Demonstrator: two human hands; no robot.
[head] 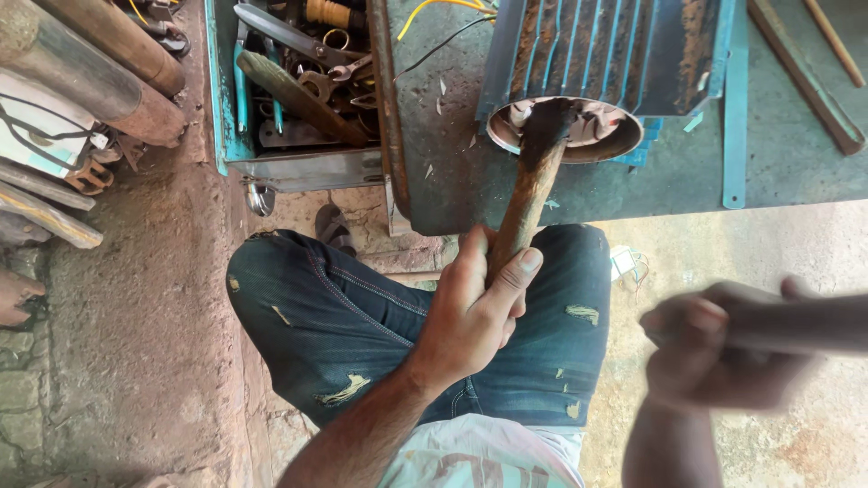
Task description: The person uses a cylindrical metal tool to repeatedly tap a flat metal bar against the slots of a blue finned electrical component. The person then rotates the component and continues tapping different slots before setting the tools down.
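L hand (475,312) has fingers wrapped tight round a rusty rod (529,194), tip inside the blue ribbed motor housing (604,63) on the table (452,172). R hand (719,348) (blurred) fisted round a dark handle (800,323).

A rough repair workshop: a teal metal toolbox of spanners (298,81) at far left, a stained green steel bench (633,181), bare dirt floor (145,298).
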